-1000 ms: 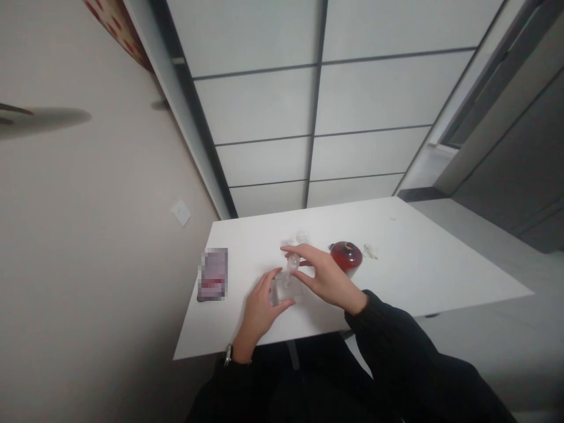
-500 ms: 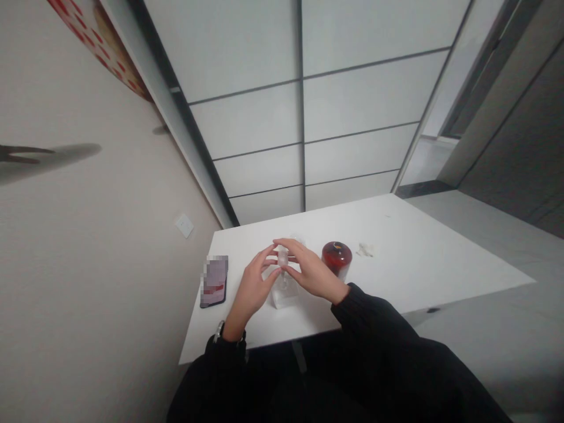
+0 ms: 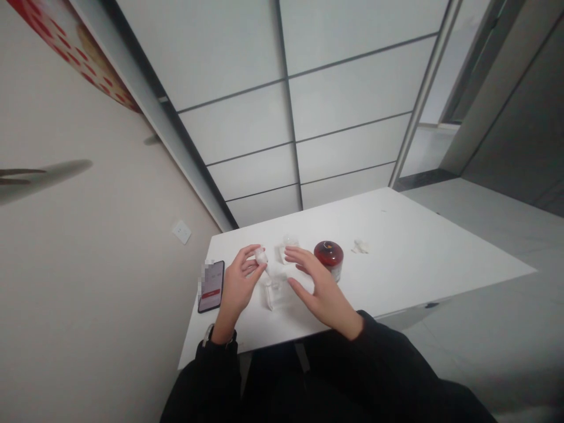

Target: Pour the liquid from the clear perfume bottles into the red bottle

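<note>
Between thumb and fingers, my left hand (image 3: 240, 276) grips a small whitish translucent piece (image 3: 261, 255), raised above the table; its exact kind is unclear. My right hand (image 3: 319, 285) is empty, its fingers spread apart and curved over the tabletop. Below and between both hands lies a clear and white boxlike object (image 3: 271, 296), blurred in outline. Just beyond my right fingertips stands another whitish, partly clear object (image 3: 288, 241), partly covered by those fingers. A dark red jar (image 3: 329, 256) with a pale label sits behind my right hand.
A phone (image 3: 212, 288) lies at the left edge of the white table (image 3: 396, 235). To the right of the jar is a crumpled white tissue (image 3: 360, 247). A wall with a socket (image 3: 181, 232) borders the left side, and paneled sliding doors (image 3: 259, 123) rise behind.
Both hands were together around the small translucent piece. Now my right hand has let go and moved off to the right with fingers spread, while my left hand keeps the piece, farther left.
</note>
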### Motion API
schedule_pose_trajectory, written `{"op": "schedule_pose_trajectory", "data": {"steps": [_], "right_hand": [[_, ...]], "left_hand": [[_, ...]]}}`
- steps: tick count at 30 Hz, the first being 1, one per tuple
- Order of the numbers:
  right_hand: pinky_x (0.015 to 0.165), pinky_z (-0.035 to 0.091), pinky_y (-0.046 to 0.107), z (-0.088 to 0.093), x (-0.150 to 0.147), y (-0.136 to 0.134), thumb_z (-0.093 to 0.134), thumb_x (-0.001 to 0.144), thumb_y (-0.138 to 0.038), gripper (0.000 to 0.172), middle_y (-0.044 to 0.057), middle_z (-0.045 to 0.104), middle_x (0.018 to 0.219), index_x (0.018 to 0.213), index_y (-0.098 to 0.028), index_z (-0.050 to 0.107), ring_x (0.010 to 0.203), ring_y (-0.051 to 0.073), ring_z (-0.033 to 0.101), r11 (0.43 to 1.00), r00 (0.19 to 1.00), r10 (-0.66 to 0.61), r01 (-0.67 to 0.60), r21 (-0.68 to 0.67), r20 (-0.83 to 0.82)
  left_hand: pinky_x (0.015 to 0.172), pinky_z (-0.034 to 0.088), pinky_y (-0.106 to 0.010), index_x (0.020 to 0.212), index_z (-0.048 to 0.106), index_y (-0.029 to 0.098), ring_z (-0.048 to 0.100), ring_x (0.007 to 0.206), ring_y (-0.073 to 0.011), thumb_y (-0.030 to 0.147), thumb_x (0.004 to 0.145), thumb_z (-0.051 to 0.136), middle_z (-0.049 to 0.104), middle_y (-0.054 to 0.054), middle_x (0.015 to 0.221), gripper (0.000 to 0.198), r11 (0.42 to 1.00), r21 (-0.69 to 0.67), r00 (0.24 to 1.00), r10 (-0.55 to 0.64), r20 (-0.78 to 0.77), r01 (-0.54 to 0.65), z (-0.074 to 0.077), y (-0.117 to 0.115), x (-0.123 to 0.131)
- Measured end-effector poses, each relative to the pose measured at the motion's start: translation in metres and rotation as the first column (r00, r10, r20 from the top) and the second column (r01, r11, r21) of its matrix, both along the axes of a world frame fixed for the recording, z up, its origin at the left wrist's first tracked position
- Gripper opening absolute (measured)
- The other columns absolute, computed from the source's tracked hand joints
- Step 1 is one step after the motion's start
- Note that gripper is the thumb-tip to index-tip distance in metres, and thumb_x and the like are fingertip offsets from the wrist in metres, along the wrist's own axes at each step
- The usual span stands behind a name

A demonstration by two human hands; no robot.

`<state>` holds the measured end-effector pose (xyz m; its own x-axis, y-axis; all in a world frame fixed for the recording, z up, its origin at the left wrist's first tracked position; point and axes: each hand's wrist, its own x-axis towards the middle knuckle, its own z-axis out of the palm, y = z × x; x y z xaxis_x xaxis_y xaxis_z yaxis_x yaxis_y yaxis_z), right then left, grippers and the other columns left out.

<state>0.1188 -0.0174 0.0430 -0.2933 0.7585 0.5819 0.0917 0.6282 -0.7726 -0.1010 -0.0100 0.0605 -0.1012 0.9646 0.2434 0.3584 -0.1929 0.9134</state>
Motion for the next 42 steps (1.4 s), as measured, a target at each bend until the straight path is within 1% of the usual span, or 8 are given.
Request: {"op": "schedule_pose_trajectory", "data": {"steps": [6,12,18,26,32,36,39,42], "right_hand": [[0.086,0.064,0.041,-0.025,0.045,-0.025,0.058,0.103,-0.027,0.021,0.010,0.070,0.119,0.121,-0.026,0.069,0.102,0.024,0.073,0.944,0.930,-0.328,0.317,-0.086,-0.166],[0.072,0.061,0.037,-0.059,0.078,-0.025,0.068,0.097,-0.034,0.012,0.006,0.069,0.097,0.098,-0.023,0.073,0.080,0.020,0.069,0.804,0.759,-0.593,0.539,-0.249,-0.269],[0.075,0.060,0.037,-0.088,0.086,-0.007,0.073,0.093,-0.042,0.020,0.006,0.070,0.098,0.097,-0.022,0.074,0.083,0.021,0.070,0.761,0.761,-0.615,0.505,-0.407,-0.207],[0.087,0.060,0.039,-0.095,0.083,0.015,0.071,0.095,-0.042,0.021,0.008,0.069,0.110,0.106,-0.024,0.072,0.102,0.024,0.068,0.777,0.793,-0.582,0.477,-0.411,-0.181],[0.126,0.037,0.058,-0.100,0.075,0.028,0.067,0.098,-0.046,0.062,0.014,0.051,0.158,0.153,-0.028,0.046,0.149,0.033,0.047,0.904,0.926,-0.357,0.311,-0.292,-0.122],[0.126,0.036,0.060,-0.103,0.066,0.034,0.080,0.086,-0.052,0.094,0.016,0.043,0.166,0.162,-0.026,0.033,0.152,0.038,0.045,0.894,0.941,-0.331,0.335,-0.297,0.065],[0.124,0.038,0.061,-0.104,0.064,0.035,0.084,0.082,-0.052,0.096,0.018,0.049,0.161,0.160,-0.025,0.035,0.149,0.039,0.049,0.902,0.945,-0.314,0.327,-0.284,0.091],[0.125,0.038,0.059,-0.103,0.063,0.032,0.084,0.082,-0.050,0.093,0.017,0.049,0.161,0.159,-0.025,0.037,0.149,0.038,0.049,0.919,0.961,-0.266,0.277,-0.281,0.077]], "left_hand": [[0.101,0.060,-0.043,0.132,0.061,0.020,0.075,0.105,-0.0242,0.039,0.085,0.081,0.073,-0.013,0.129,0.055,0.999,-0.038,0.999,0.032,0.005,-0.032,-0.006,0.033,-0.027],[0.095,0.061,-0.047,0.133,0.062,0.017,0.069,0.111,-0.0250,0.039,0.101,0.068,0.067,-0.011,0.131,0.039,0.985,-0.170,0.996,-0.003,-0.089,-0.012,-0.042,0.095,-0.042],[0.096,0.061,-0.048,0.133,0.063,0.018,0.068,0.115,-0.0259,0.039,0.101,0.068,0.066,-0.011,0.134,0.039,0.965,-0.262,0.974,-0.090,-0.209,0.033,-0.084,0.131,-0.038],[0.098,0.060,-0.048,0.133,0.063,0.019,0.068,0.115,-0.0257,0.039,0.102,0.067,0.065,-0.011,0.135,0.037,0.969,-0.247,0.919,-0.091,-0.384,-0.008,-0.107,0.134,-0.059],[0.108,0.054,-0.054,0.140,0.060,0.020,0.063,0.127,-0.0293,0.039,0.100,0.068,0.060,-0.013,0.145,0.045,0.989,-0.150,0.889,-0.077,-0.452,0.009,-0.082,0.124,-0.052],[0.126,0.038,-0.047,0.151,0.053,0.030,0.052,0.144,-0.0265,0.040,0.093,0.075,0.052,-0.007,0.160,0.063,0.971,-0.101,0.852,-0.239,-0.465,0.217,-0.047,0.114,-0.022],[0.129,0.034,-0.043,0.150,0.055,0.029,0.050,0.149,-0.0263,0.042,0.087,0.081,0.055,-0.005,0.160,0.069,0.934,-0.107,0.806,-0.348,-0.480,0.340,-0.030,0.113,0.002],[0.126,0.039,-0.045,0.142,0.062,0.026,0.057,0.142,-0.0269,0.039,0.091,0.075,0.063,-0.007,0.152,0.054,0.918,-0.113,0.781,-0.385,-0.492,0.381,-0.024,0.116,0.017]]}}
